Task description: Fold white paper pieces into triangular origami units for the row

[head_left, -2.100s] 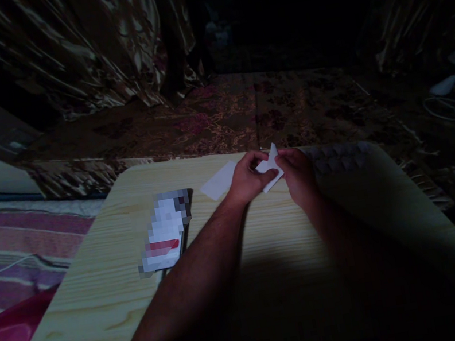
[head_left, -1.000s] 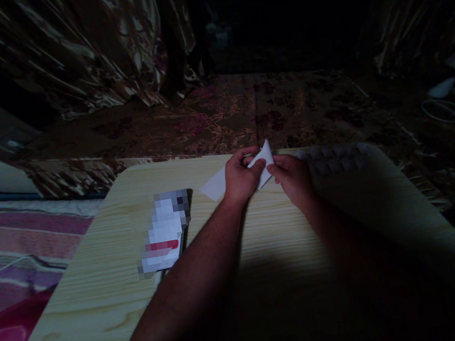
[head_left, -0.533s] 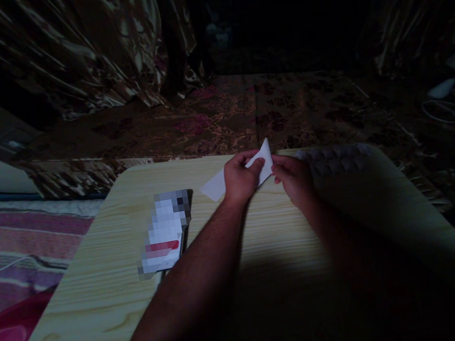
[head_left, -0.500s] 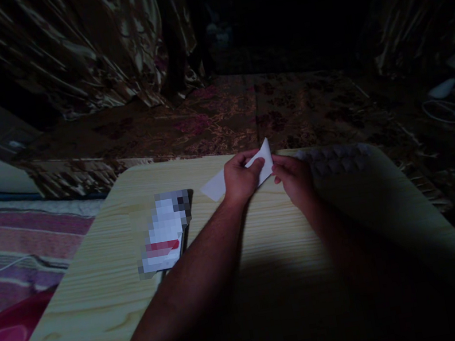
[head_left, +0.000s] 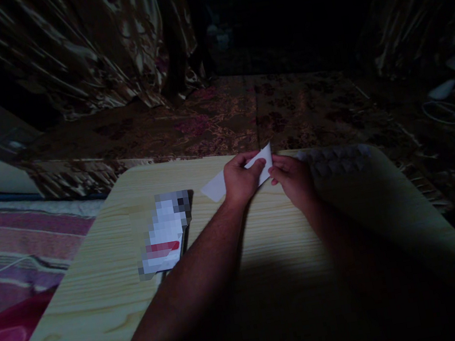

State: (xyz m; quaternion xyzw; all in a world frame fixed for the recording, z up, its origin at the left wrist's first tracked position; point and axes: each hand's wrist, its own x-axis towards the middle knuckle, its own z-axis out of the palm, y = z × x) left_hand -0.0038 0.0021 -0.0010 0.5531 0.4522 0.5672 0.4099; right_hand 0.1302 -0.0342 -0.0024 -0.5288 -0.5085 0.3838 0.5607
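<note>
A small folded white paper [head_left: 263,158] is held over the far middle of a light wooden table [head_left: 102,308]. My left hand [head_left: 243,179] pinches its left side, thumb on top, and my right hand [head_left: 293,178] pinches its right lower edge. Both hands are closed on the paper, whose pointed corner sticks up between them. A second flat white slip of paper [head_left: 214,187] lies on the table just left of my left hand.
A blurred-out phone-sized object [head_left: 166,233] lies on the table's left half. A textured grey pad [head_left: 333,160] sits at the far right corner. A striped blanket [head_left: 10,253] lies to the left, patterned carpet [head_left: 223,119] beyond, cables [head_left: 443,105] at far right.
The paper went from a crumpled, opened shape to a narrower folded triangle, and both hands shifted slightly toward the far edge. In the last half second its tip dipped a little.
</note>
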